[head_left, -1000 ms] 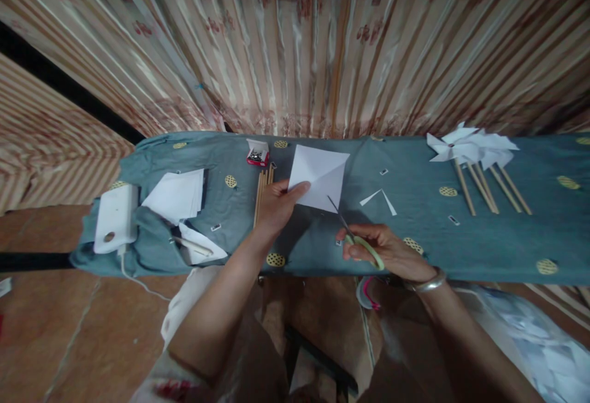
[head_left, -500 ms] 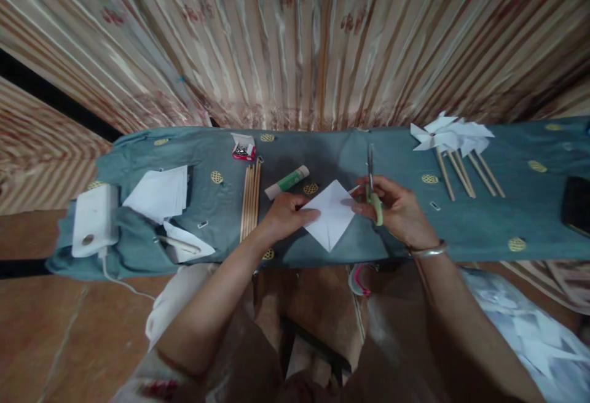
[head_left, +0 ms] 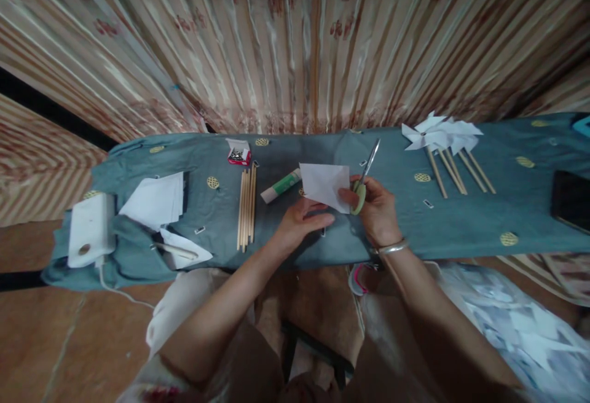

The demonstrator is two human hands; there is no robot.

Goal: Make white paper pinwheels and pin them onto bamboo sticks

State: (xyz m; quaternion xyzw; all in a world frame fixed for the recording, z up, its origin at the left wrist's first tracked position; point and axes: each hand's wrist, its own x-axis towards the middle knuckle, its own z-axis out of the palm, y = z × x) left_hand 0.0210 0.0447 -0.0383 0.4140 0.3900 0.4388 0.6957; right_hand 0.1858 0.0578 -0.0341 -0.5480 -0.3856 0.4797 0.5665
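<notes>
My right hand (head_left: 378,212) is closed around green-handled scissors (head_left: 359,197), whose blades point up and away. The same hand pinches the right edge of a white paper square (head_left: 326,183), with its thumb on top. Just below the paper's near left edge, my left hand (head_left: 299,225) has its thumb and fingers apart. Its fingertips are close to the paper; whether they touch it is hard to see. A green and white glue stick (head_left: 281,186) lies left of the paper.
Wooden sticks (head_left: 246,209) and a red box of pins (head_left: 239,153) lie to the left. Further left are stacked paper (head_left: 154,200) and a white power box (head_left: 92,231). Paper pinwheels (head_left: 442,134) on sticks lie right, with a dark phone-like object (head_left: 571,200) beyond. A cloth (head_left: 461,225) covers the table.
The paper has turned from a diamond to a squarer position. My left hand has let go of its left corner and moved down. The scissors now tilt to the right.
</notes>
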